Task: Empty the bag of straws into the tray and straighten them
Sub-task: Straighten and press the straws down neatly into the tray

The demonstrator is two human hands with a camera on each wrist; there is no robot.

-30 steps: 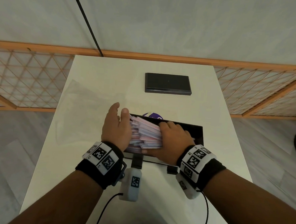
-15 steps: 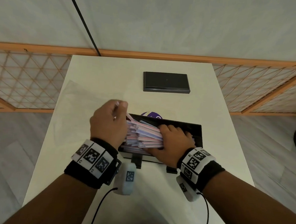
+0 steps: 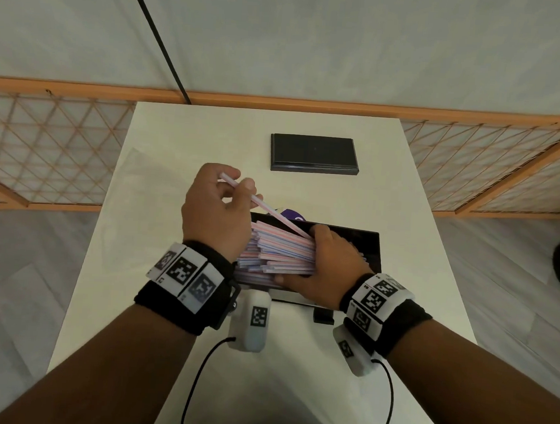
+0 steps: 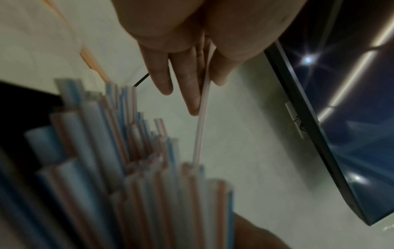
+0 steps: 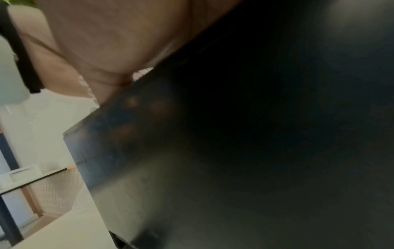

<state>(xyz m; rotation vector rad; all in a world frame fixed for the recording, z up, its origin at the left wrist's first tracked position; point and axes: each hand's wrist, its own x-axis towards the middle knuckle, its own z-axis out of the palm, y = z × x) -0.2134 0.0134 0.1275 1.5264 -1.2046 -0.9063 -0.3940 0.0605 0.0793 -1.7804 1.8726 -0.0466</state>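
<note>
Head view, centre: black tray (image 3: pixel 373 247) on white tabletop (image 3: pixel 185 134), filled at its left half with a stack of striped straws (image 3: pixel 279 251), pink-and-white and blue-and-white, lying roughly 9-to-3 o'clock.

At 9 o'clock of the stack: left hand (image 3: pixel 216 208), raised above the tray's left end, thumb and fingers curled and pinching a single straw (image 3: pixel 265 207). Straw slanted from 10 o'clock at the fingers down to 4 o'clock, its far end reaching the top of the stack beside the right hand. Left wrist view: same straw (image 4: pixel 201 118) running along the fingers (image 4: pixel 189 94) down into the open ends of the bundle (image 4: pixel 132 168); picture blurred.

At 3 o'clock of the stack: right hand (image 3: pixel 327 267), laid over the straws, fingers wrapped across the top and thumb at the near side, clasping the stack. Right wrist view: mostly dark, palm (image 5: pixel 119 37) against the tray's black wall (image 5: pixel 234 134); nothing finer legible.

At 12 o'clock of the tray: a purple object (image 3: pixel 293 214), partly hidden behind the rim, kind not discernible. Further toward 12 o'clock, well apart: flat black slab (image 3: pixel 314 153). At 10 o'clock on the tabletop: clear bag (image 3: pixel 142 187), flat and faint.
</note>
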